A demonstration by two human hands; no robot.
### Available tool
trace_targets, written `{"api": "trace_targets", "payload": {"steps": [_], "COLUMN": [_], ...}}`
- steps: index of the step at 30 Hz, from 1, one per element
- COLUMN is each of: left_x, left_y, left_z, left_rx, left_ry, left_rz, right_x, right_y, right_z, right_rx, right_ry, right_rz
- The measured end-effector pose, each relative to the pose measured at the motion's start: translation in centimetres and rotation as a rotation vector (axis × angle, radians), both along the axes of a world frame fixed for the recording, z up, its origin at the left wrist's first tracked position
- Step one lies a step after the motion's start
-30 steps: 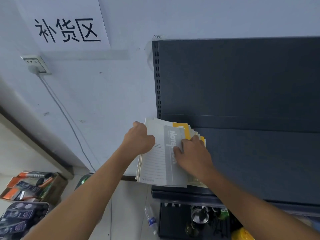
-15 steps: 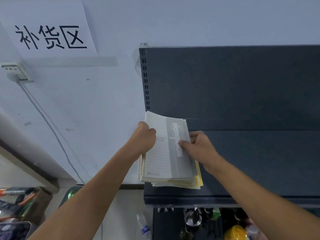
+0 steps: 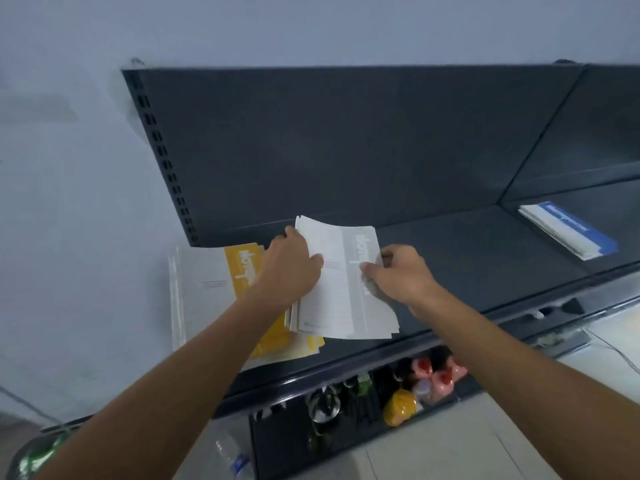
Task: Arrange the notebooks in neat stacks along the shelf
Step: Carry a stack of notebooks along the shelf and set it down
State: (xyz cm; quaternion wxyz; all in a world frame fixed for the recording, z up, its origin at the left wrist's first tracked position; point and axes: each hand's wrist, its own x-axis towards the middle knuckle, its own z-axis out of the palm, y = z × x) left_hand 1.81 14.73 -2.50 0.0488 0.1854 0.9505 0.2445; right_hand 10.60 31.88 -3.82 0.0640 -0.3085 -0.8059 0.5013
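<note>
1. Currently the grey stack (image 3: pixel 343 289) is at the shelf's (image 3: pixel 485 265) left part, resting or just lifted; I cannot tell.
2. It overlaps the yellow stack (image 3: pixel 211 282) beside it.
3. My left hand (image 3: pixel 287 268) grips its left edge, thumb on top.
4. My right hand (image 3: pixel 398 275) pinches its right edge.
5. A blue stack (image 3: pixel 571 230) lies well apart, far right.

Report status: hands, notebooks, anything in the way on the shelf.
Left hand and right hand grip the grey notebook bundle by its side edges. Bundle overlaps the yellow stack at the shelf left end. Blue stack far right, well apart.
</note>
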Motion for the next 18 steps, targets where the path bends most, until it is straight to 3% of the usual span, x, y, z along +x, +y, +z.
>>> {"api": "trace_targets", "payload": {"steps": [6, 13, 18], "left_x": [1.7, 5.1, 8.2], "left_y": [7.4, 19.8, 29.7], "left_z": [0.9, 1.6, 1.7], "left_rx": [0.108, 0.079, 0.028], "left_ry": [0.014, 0.052, 0.029], "left_rz": [-0.127, -0.229, -0.279], "right_x": [2.8, 7.1, 10.9], "right_y": [7.7, 18.5, 27.9], "right_z": [0.3, 0.1, 0.0], "right_rx": [0.18, 0.403, 0.41], "right_ry": [0.013, -0.041, -0.059], "right_rz": [-0.117, -0.153, -0.193]}}
